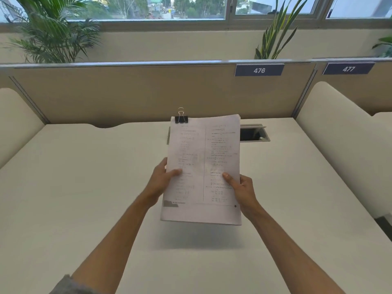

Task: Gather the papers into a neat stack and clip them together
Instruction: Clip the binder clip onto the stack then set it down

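- One stack of papers (203, 166)
- One binder clip (181, 119)
- Two hands: left hand (161, 179), right hand (241, 187)
- One tabletop (84, 187)
- Two number plates: 476 plate (259, 70), 477 plate (348, 68)
- Three potted plants, counting the palm (51, 32), the snake plant (275, 37) and the plant at the right edge (385, 47)

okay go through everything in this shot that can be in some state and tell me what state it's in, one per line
paper stack: gathered, held up off the desk, printed side up
binder clip: clamped on the stack's top left corner, handle standing up
left hand: gripping the stack's left edge, thumb on top
right hand: gripping the stack's right edge, thumb on top
desk cable hatch: lid open
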`<state>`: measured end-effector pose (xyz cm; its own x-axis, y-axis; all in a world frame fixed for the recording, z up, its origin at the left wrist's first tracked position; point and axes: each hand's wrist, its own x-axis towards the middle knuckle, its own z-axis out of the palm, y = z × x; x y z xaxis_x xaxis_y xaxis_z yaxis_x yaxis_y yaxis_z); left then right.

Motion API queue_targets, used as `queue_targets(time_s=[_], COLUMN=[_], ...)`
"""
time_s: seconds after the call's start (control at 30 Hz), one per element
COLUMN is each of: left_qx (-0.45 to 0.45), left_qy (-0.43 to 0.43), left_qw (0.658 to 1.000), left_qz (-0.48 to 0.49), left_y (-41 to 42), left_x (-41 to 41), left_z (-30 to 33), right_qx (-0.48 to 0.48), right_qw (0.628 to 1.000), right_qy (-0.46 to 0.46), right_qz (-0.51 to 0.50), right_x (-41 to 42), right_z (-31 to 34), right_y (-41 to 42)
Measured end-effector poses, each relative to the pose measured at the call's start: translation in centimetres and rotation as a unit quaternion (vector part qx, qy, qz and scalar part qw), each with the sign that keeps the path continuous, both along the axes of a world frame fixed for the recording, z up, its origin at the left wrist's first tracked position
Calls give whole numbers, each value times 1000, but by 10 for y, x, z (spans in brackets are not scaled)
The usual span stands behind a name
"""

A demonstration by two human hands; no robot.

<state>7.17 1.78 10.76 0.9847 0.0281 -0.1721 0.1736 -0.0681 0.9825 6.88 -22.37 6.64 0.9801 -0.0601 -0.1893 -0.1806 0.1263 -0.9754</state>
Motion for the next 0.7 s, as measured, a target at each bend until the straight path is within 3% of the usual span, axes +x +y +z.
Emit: queue_targets(time_s=[0.3,0.43,0.57,0.63,0.7], left_qx=[-14,-8,-9,-10,-4], left_qy=[2,-7,0,-1,-1], left_qw=[1000,999,997,995,994], left_qz=[10,35,76,99,112], left_y=[18,34,60,74,89], left_x=[-35,-37,-35,-31,-24], left_z=[-28,-34,-45,-48,-48], right_qx=[-47,-189,-408,-434,-389], right_qw=[999,982,909,893,907], right_qy=[2,-5,17,17,24], right_qz=[-25,7,80,117,158], right_x=[23,21,6,4,9], right_z=[10,13,13,13,15], right_y=[27,51,73,83,96])
